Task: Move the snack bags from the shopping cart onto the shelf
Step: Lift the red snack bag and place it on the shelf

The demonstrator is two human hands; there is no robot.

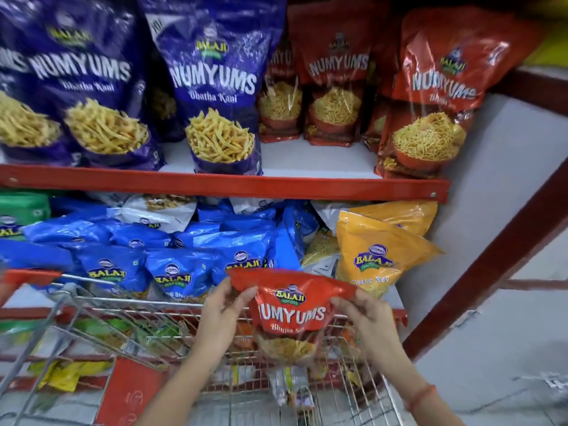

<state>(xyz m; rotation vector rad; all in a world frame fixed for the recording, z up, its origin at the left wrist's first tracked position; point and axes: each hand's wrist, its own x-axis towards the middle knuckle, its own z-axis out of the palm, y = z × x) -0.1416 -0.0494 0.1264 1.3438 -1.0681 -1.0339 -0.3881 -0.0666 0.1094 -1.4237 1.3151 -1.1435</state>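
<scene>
A red Numyums snack bag [290, 309] hangs upright above the wire shopping cart [129, 327], held at its top corners. My left hand [224, 305] pinches the left corner and my right hand [362, 315] pinches the right one. More snack bags [289, 385] lie in the cart below, partly hidden by the held bag and my arms. On the upper shelf [224, 184], matching red Numyums bags [430, 96] stand at the right.
Purple Numyums bags [215, 87] fill the upper shelf's left and middle. The lower shelf holds blue bags [172, 272] and an orange bag [375, 256]. A dark red upright [491, 256] slants at the right beside a grey wall panel.
</scene>
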